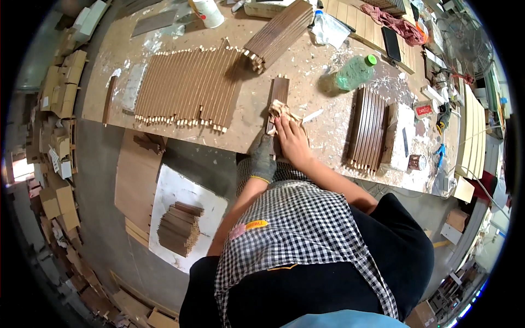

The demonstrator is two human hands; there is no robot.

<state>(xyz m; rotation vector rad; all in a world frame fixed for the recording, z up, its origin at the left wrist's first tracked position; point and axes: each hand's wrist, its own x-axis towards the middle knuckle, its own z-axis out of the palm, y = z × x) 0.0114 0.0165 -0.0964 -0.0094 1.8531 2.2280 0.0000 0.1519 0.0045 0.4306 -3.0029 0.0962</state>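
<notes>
A dark brown wooden strip (279, 90) lies at the table's front edge, pointing away from me. My left hand (263, 157), in a grey glove, grips its near end from the left side. My right hand (292, 138) is bare and presses a crumpled tan cloth (280, 108) onto the strip's top face; the cloth hides part of the wood. To the left, many similar strips (186, 85) lie side by side with pale ends. More strips (367, 128) stand in a tight row at the right, and a bundle (278, 34) lies slanted at the back.
The worktable (219, 143) is stained with white smears. A green-capped bottle (354, 73), a white tub (208, 12), a phone (391, 44) and a small open can (417, 162) stand or lie on it. Below left, stacked strips (179, 229) rest on a white board (206, 199).
</notes>
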